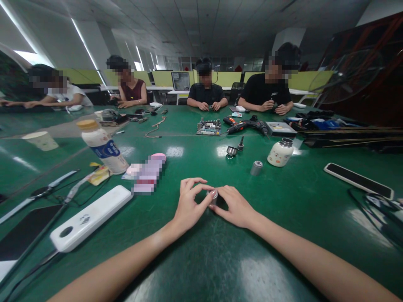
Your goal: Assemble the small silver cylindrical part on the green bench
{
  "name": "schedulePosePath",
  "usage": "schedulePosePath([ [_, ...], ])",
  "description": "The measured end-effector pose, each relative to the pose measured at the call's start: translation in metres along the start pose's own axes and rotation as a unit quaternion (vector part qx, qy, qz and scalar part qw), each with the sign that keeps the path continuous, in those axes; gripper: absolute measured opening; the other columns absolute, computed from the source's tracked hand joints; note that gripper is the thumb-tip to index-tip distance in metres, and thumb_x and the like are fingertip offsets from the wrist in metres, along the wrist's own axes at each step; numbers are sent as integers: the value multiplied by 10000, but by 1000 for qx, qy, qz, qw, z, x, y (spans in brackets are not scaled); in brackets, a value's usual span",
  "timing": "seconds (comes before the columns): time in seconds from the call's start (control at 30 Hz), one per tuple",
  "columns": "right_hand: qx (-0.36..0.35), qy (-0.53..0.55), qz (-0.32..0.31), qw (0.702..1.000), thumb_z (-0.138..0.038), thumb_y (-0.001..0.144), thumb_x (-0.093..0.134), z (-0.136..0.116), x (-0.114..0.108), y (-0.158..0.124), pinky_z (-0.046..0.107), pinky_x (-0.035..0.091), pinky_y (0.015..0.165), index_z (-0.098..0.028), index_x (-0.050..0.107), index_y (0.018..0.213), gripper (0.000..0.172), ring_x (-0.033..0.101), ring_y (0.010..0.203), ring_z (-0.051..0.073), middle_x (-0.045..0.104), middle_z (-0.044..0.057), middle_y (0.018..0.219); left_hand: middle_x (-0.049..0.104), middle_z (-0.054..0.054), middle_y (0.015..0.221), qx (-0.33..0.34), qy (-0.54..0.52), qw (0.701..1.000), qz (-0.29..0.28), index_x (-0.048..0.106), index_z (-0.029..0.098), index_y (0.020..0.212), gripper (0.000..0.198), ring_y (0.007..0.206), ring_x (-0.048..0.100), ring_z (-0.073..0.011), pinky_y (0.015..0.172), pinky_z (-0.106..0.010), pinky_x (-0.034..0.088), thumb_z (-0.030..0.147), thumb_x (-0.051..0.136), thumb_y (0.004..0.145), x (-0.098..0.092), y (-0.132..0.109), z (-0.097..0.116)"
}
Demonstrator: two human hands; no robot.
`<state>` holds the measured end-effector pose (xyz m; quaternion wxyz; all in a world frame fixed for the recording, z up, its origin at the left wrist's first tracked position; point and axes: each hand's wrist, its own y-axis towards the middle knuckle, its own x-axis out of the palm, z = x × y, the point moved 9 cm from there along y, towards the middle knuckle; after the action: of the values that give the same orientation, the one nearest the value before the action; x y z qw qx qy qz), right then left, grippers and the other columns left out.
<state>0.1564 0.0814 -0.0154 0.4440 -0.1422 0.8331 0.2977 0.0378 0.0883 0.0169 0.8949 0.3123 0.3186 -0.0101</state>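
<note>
Grey panelled ceiling, dim. Yellow-green partitions across room. Reddish-brown cabinet, right. Glossy green table, pale reflections.

Green table: orange-capped bottle, probably motherboard.

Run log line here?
left hand: holding small silver metallic cylinder | right hand: holding same cylinder | beyond: similar silver cylinder, cream rounded bottle | surface: green tabletop

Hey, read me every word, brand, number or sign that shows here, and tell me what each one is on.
None can be read for certain.
Bottle, blue label: light characters, too blurred to read.
Long white device: black mark, not clear enough to read.
Black shirt of the person at far right: light lettering, too small to read.
</note>
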Motion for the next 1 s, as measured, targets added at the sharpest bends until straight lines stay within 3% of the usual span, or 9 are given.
schedulePosePath([
  [0.1, 1, -8, 0, 1000, -373, 901, 588, 0, 0, 0, 381, 450, 845, -181, 552, 1153, 320, 593, 955, 229, 668, 90, 1056, 656, -41, 973, -12, 4, 999, 45, 742, 273, 910, 138, 1026, 510, -224, 949, -417, 411, 347, 631, 872, -10, 3, -4],
  [0.2, 1, -18, -3, 1000, -376, 899, 585, 0, 0, 0, 380, 453, 841, -183, 556, 1141, 311, 595, 947, 230, 668, 94, 1053, 665, -49, 948, -58, 59, 992, 90, 754, 288, 928, 167, 1008, 499, -245, 930, -454, 394, 377, 622, 875, -20, 5, -21],
  [0.33, -8, -62, -2, 998, -361, 904, 563, -7, -2, -1, 407, 451, 860, -163, 552, 1152, 318, 593, 960, 253, 667, 116, 1070, 648, -78, 1031, -125, 130, 982, 54, 781, 331, 871, 175, 1037, 448, -305, 866, -501, 378, 440, 649, 836, -15, 5, -55],
  [0.47, -11, -145, 2, 989, -376, 907, 553, -14, -5, -1, 448, 436, 893, -132, 577, 1136, 336, 590, 997, 294, 659, 156, 1115, 629, -93, 1066, -126, 156, 979, 29, 787, 339, 827, 157, 1060, 429, -333, 871, -530, 348, 449, 678, 805, -8, 2, -65],
  [0.7, -20, -201, 12, 979, -409, 917, 533, -20, -7, -1, 468, 421, 914, -122, 612, 1096, 347, 571, 1038, 314, 634, 180, 1184, 645, -75, 1049, -143, 126, 981, 37, 780, 323, 827, 145, 1076, 442, -321, 899, -533, 348, 430, 684, 812, -12, 5, -57],
  [0.83, -14, -191, 8, 981, -413, 920, 527, -17, -6, -2, 448, 435, 847, -122, 615, 1085, 346, 563, 987, 299, 624, 174, 1162, 653, -40, 939, -49, 45, 993, 101, 760, 291, 891, 120, 1012, 500, -243, 932, -435, 387, 347, 661, 853, -23, 8, -27],
  [1.0, -9, -178, 11, 984, -418, 923, 533, -15, -7, -2, 424, 430, 807, -132, 611, 1090, 340, 561, 946, 280, 631, 152, 1084, 655, -28, 945, 32, 11, 997, 64, 759, 292, 883, 81, 1010, 487, -222, 931, -399, 401, 301, 696, 833, -11, 1, -2],
])
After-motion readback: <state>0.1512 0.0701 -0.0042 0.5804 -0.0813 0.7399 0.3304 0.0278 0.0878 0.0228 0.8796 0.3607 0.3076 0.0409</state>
